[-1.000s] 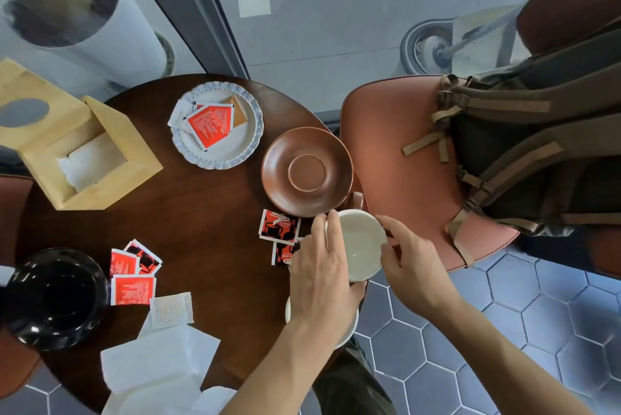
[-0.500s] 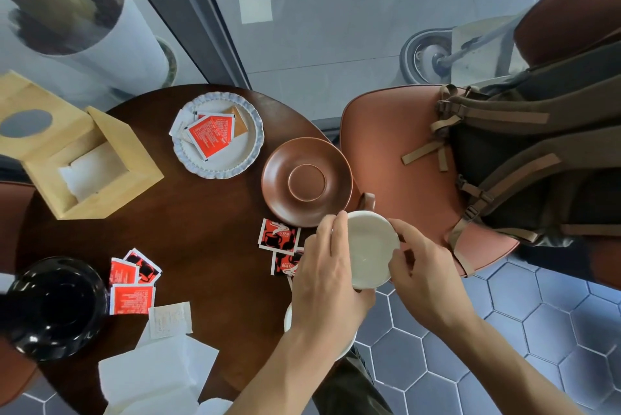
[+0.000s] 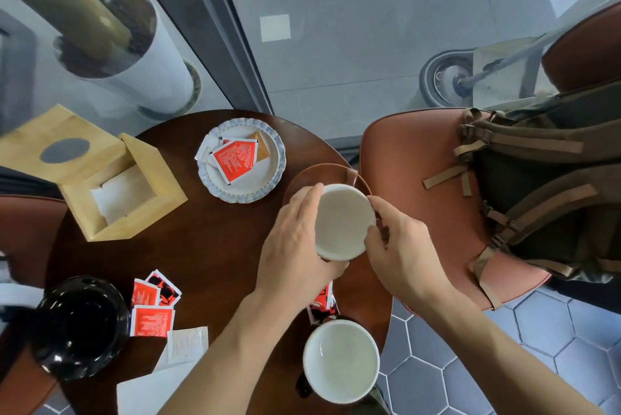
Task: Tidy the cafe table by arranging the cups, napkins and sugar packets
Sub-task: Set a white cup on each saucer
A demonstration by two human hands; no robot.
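Observation:
A brown cup with a white inside is held over the brown saucer at the table's right side. My left hand wraps its left wall and my right hand pinches its right rim. A second white cup stands at the table's near edge. Red sugar packets lie front left, more peek out under my left wrist, and several rest on a white scalloped plate. White napkins lie near the front edge.
An open wooden napkin box stands at the left of the round dark table. A black dish sits front left. A leather chair with a backpack stands right of the table. A glass wall is behind.
Both hands carried the brown cup away from the table's near right edge to above the brown saucer. The second white cup, earlier hidden under my left hand, now shows.

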